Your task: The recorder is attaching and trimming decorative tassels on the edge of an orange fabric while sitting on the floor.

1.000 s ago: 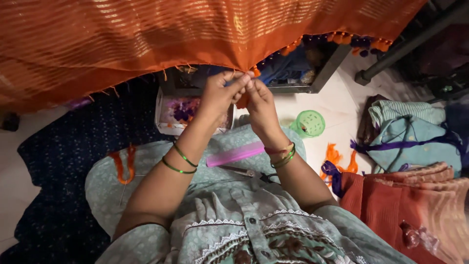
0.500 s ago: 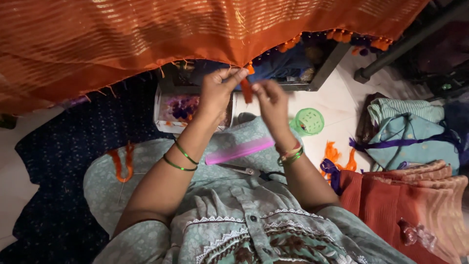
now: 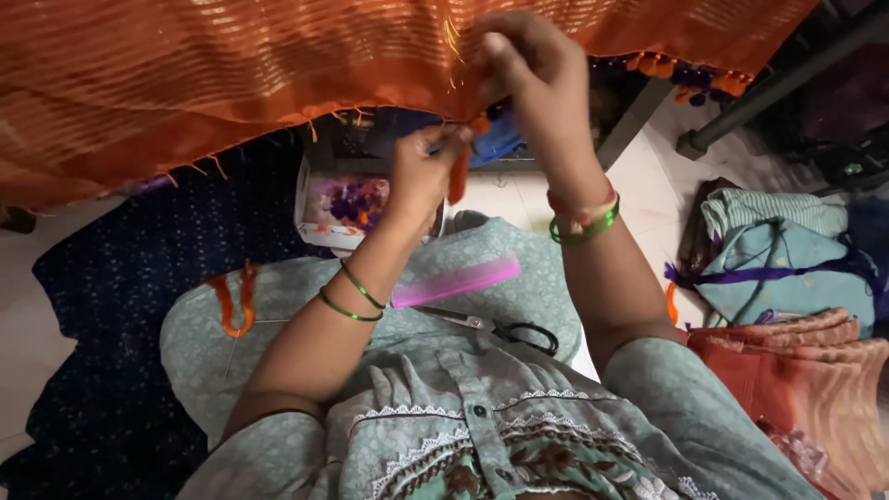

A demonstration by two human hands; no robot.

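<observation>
Keep the left hand (image 3: pixel 421 176) pinched on the orange tassel (image 3: pixel 457 176) hanging at frame centre. The right hand (image 3: pixel 528 69), fingers closed on the thread above it, should pull the knot snug against the orange sari edge (image 3: pixel 278 102). The tassel is short, bright, untrimmed.

Green bangles (image 3: pixel 350 298), pale green patterned sleeves (image 3: pixel 704 421).

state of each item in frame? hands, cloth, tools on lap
left hand: pinching an orange tassel at the cloth's edge
right hand: raised, gripping the hem
orange cloth: hanging, draped overhead
scissors: closed, lying on lap
pink comb: lying flat on lap
orange thread bundle: loose on lap
</observation>
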